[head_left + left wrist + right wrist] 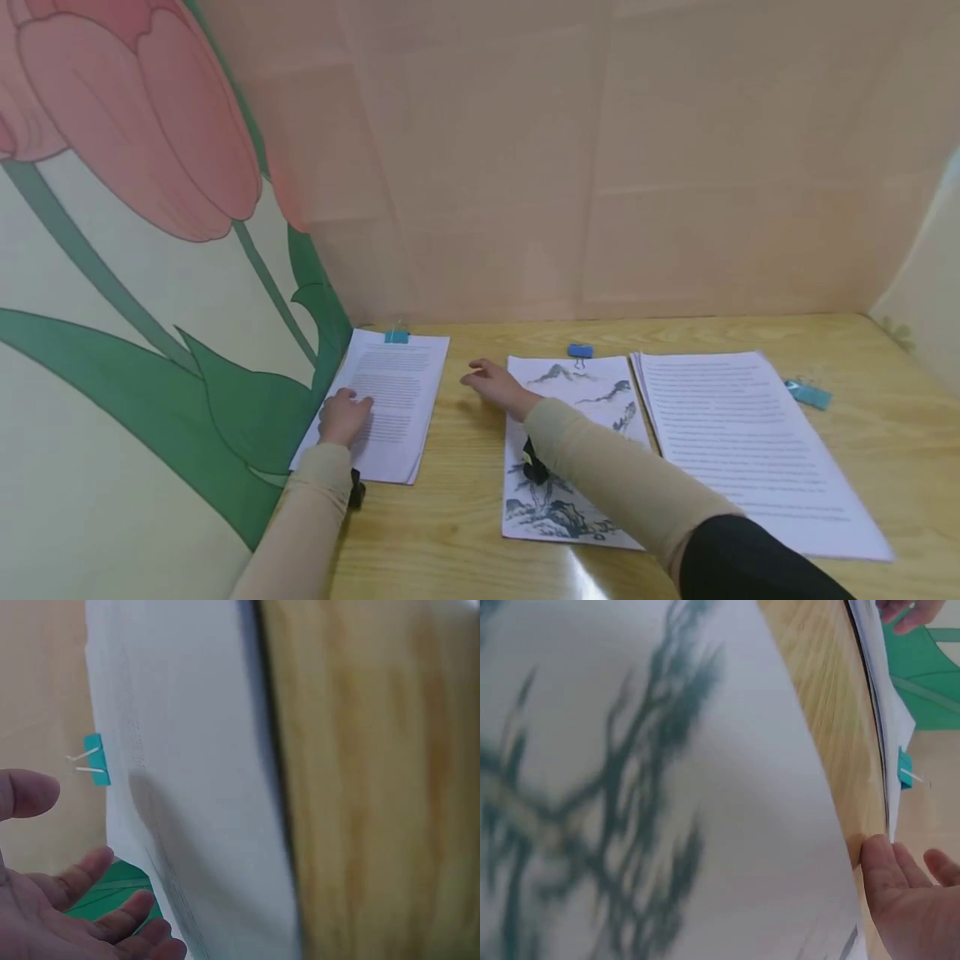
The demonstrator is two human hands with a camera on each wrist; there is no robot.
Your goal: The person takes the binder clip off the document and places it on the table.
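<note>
My left hand (pixel 345 417) is over the left part of a stack of printed pages (pixel 401 383), its fingers loosely spread and holding nothing. A teal binder clip (pixel 396 337) sits at that stack's top edge, its wire handles pointing outward in the left wrist view. My right hand (pixel 495 385) reaches past the upper left edge of an ink landscape painting sheet (pixel 536 517), over the bare wood between painting and printed stack. Its fingers are extended with nothing in them. The right forearm covers part of the painting. A blue binder clip (pixel 580 351) lies just above the painting's top edge.
Right of the painting lies a thicker stack of text pages (pixel 735 442). Another teal binder clip (pixel 808 394) lies on the wooden table (pixel 457 525) to its right. A wall painted with tulips (pixel 135 275) borders the left side; a pinkish covering (pixel 480 167) stands behind.
</note>
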